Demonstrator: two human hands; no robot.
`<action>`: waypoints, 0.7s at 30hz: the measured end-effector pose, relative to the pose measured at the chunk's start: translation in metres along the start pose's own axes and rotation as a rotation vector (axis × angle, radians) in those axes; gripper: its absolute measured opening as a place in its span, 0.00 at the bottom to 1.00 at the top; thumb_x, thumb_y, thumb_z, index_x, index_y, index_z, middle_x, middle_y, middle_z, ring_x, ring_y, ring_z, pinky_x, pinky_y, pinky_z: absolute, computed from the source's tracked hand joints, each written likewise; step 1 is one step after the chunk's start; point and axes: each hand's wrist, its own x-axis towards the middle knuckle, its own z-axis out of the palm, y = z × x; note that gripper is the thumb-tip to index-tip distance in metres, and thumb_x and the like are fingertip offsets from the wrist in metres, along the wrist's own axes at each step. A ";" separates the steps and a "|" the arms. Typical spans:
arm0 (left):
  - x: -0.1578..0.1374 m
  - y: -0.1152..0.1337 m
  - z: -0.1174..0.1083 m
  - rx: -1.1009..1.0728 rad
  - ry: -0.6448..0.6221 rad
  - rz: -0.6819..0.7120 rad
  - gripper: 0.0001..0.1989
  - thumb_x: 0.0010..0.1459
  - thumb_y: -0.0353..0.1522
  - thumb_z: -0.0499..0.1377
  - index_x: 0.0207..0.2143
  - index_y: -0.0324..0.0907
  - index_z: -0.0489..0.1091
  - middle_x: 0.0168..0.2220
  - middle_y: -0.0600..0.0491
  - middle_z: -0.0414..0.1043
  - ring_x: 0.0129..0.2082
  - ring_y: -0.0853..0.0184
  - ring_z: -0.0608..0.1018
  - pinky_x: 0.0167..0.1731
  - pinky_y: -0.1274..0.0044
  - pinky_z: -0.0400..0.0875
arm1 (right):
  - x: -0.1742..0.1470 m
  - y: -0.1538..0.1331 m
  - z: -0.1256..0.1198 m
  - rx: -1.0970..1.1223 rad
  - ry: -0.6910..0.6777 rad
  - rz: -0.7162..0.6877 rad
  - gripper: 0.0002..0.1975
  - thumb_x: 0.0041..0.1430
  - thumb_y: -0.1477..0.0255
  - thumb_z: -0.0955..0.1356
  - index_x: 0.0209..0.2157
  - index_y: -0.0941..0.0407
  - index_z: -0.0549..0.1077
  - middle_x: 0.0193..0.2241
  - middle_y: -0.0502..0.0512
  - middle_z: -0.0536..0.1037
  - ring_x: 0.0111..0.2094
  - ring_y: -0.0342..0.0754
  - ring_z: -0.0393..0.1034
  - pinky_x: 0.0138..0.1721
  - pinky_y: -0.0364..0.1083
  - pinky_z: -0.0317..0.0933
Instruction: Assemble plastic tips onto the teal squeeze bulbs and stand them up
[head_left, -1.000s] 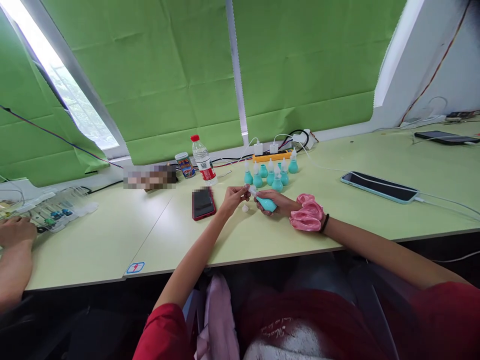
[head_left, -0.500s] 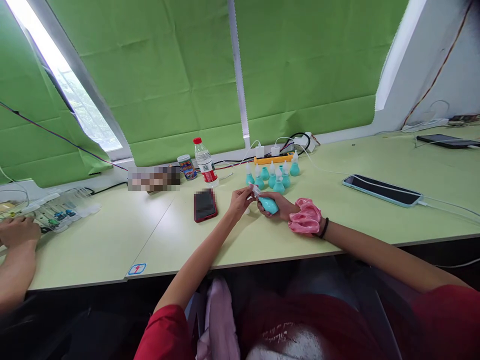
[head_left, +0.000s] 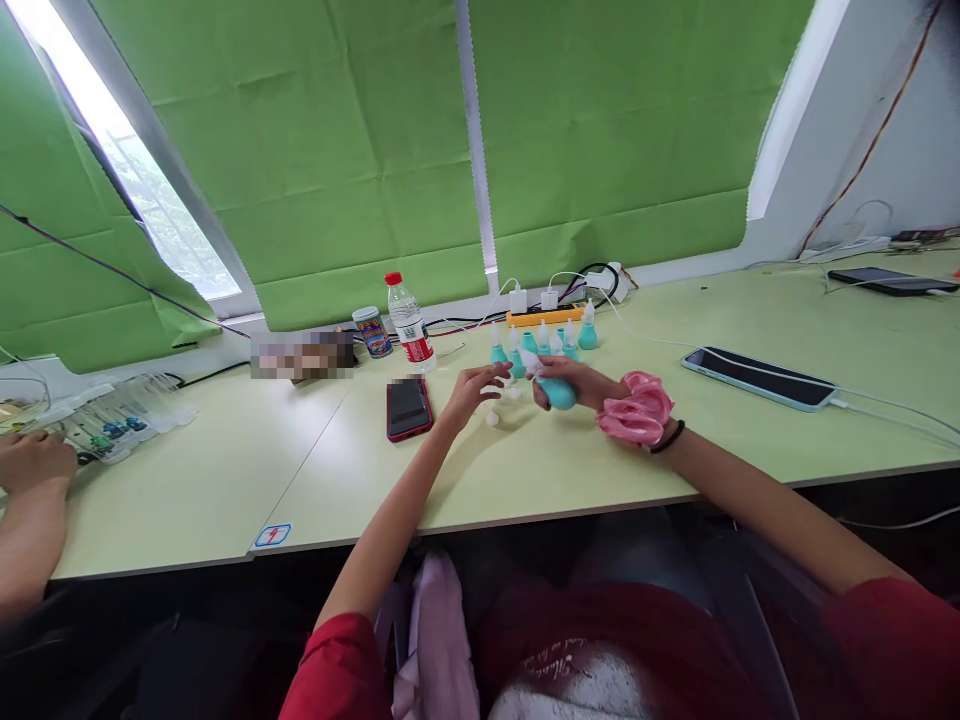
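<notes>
My right hand (head_left: 577,378) is wrapped round a teal bulb nasal aspirator (head_left: 557,393), whose translucent pointed nozzle tilts up to the left. Just left of it, my left hand (head_left: 472,393) hovers with its fingers apart and nothing visible in them. A small white cap-like piece (head_left: 492,419) lies on the table beside my left hand, and another white piece (head_left: 514,393) sits between the two hands. Behind my hands stands a group of several similar teal aspirators (head_left: 588,333), most with pale nozzles pointing up; my right hand partly covers some.
A red-cased phone (head_left: 409,408), a water bottle (head_left: 411,330) and a can (head_left: 372,332) stand to the left. Behind runs an orange power strip (head_left: 546,316) with cables. A charging phone (head_left: 761,378) lies right. At far left, another person's hand (head_left: 37,462) rests near packaged items (head_left: 116,425).
My hands have come apart. The right hand has carried the aspirator to the right and slightly up, while my left hand has let go of its nozzle end and opened.
</notes>
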 end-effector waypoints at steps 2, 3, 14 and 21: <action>-0.001 -0.004 -0.001 0.164 0.038 0.007 0.28 0.48 0.49 0.53 0.45 0.39 0.67 0.45 0.43 0.65 0.44 0.58 0.67 0.42 0.67 0.61 | -0.002 -0.006 -0.019 0.014 0.011 -0.035 0.14 0.41 0.61 0.67 0.27 0.56 0.65 0.20 0.52 0.69 0.23 0.48 0.66 0.27 0.49 0.62; -0.002 -0.007 -0.001 0.249 0.047 0.011 0.29 0.45 0.48 0.56 0.47 0.41 0.65 0.48 0.43 0.62 0.48 0.54 0.63 0.45 0.65 0.57 | -0.003 -0.008 -0.030 0.020 0.032 -0.056 0.13 0.40 0.62 0.67 0.27 0.56 0.65 0.21 0.52 0.70 0.24 0.48 0.67 0.29 0.50 0.62; -0.003 -0.040 0.023 0.766 -0.074 0.089 0.25 0.54 0.41 0.51 0.54 0.45 0.54 0.55 0.45 0.55 0.53 0.55 0.57 0.51 0.62 0.48 | 0.003 0.035 -0.125 -0.184 0.732 -0.077 0.15 0.59 0.63 0.58 0.35 0.60 0.67 0.30 0.54 0.72 0.31 0.44 0.67 0.33 0.47 0.63; 0.008 -0.040 0.029 0.825 -0.050 0.153 0.25 0.54 0.42 0.50 0.54 0.48 0.53 0.57 0.48 0.50 0.52 0.54 0.58 0.48 0.62 0.52 | 0.025 0.082 -0.112 -0.519 0.852 -0.007 0.11 0.58 0.67 0.61 0.37 0.61 0.68 0.34 0.53 0.71 0.33 0.42 0.67 0.36 0.47 0.62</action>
